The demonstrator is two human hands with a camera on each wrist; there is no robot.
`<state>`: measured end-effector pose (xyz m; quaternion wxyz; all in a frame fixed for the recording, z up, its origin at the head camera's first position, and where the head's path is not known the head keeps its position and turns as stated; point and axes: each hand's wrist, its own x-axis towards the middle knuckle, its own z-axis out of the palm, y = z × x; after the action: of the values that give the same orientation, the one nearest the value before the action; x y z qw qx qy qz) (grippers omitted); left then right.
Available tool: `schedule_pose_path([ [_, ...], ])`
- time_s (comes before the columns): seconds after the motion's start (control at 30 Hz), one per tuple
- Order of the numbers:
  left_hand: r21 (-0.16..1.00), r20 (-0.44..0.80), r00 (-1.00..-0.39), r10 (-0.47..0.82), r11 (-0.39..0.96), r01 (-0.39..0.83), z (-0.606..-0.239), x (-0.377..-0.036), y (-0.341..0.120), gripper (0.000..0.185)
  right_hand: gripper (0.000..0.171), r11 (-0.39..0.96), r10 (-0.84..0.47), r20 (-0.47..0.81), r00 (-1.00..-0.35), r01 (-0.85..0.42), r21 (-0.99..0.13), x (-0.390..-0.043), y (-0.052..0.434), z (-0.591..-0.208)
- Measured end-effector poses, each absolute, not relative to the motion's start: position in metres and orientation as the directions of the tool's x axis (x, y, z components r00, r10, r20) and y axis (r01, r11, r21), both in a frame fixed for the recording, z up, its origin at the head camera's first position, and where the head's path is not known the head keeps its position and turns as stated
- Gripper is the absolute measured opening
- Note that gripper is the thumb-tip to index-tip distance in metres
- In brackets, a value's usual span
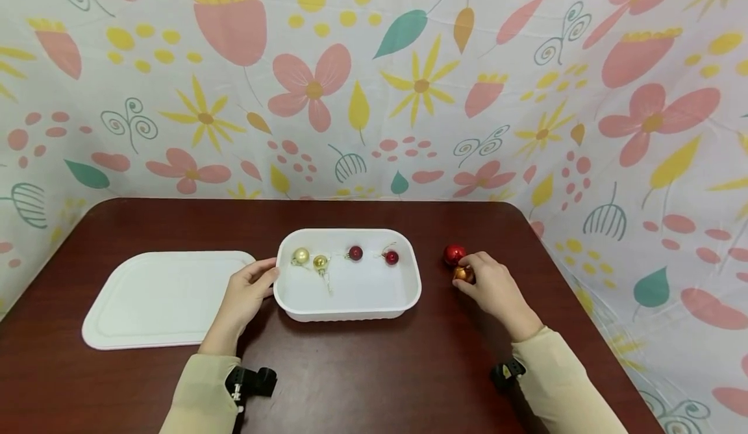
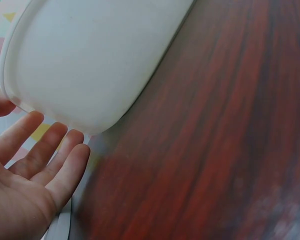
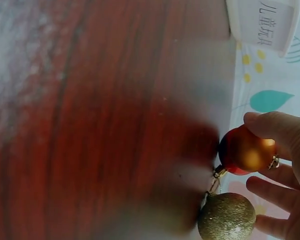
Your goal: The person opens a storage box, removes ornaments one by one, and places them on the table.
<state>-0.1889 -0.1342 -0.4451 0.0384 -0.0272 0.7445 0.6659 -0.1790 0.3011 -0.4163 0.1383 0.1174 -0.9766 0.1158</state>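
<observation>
The orange bauble (image 1: 463, 274) is sitting on the dark wooden table (image 1: 362, 369) to the right of the white tray (image 1: 348, 304), and the right hand (image 1: 497, 288) is closing on it — thumb and fingers are curling round the ball and pinching it, as the right wrist view (image 3: 246, 150) shows plainly. A shiny red bauble (image 1: 454, 254) is lying just behind it, touching or nearly so. In the right wrist view a glittery gold bauble (image 3: 226, 216) is also sitting right beside the orange one, by the fingers (image 3: 270, 192); the head view is not showing it, the hand covering that spot.

The left hand (image 1: 248, 293) is resting against the tray's left end with its fingers straight and relaxed, the fingertips (image 2: 65, 150) lying at the tray's outer wall (image 2: 90, 65) — gripping nothing.

Inside the tray four small baubles are lying in a row along the far side: a pale gold one (image 1: 300, 256), a yellow-gold one (image 1: 320, 263), a dark red one (image 1: 355, 253) and a red one (image 1: 391, 257). A flat white lid (image 1: 158, 297) is lying on the table to the left of the tray, just beyond the left hand. A flowered cloth (image 1: 374, 83) is hanging behind and around the table.
</observation>
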Motion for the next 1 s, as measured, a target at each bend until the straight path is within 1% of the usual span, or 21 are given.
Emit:
schedule_pose_path([
  [0.3, 0.991, -0.091, -0.996, 0.004, 0.098, -0.09, -0.4448, -0.1902, -0.1342, 0.037, 0.034, 0.953, -0.227, 0.308, -0.924, -0.276, -0.127, -0.1833, 0.2991, -0.4201],
  [0.47, 0.991, -0.098, -0.995, 0.005, 0.089, -0.097, -0.4443, -0.1896, -0.1338, 0.038, 0.035, 0.956, -0.228, 0.294, -0.928, -0.271, -0.112, -0.1829, 0.2988, -0.4212],
  [0.7, 0.992, -0.086, -0.996, 0.005, 0.096, -0.085, -0.4468, -0.191, -0.1326, 0.036, 0.038, 0.957, -0.217, 0.278, -0.936, -0.261, -0.13, -0.1824, 0.3006, -0.4205],
  [1.0, 0.991, -0.085, -0.996, 0.0, 0.108, -0.085, -0.4495, -0.1928, -0.1341, 0.036, 0.035, 0.946, -0.209, 0.297, -0.932, -0.27, -0.181, -0.1812, 0.3004, -0.4162],
])
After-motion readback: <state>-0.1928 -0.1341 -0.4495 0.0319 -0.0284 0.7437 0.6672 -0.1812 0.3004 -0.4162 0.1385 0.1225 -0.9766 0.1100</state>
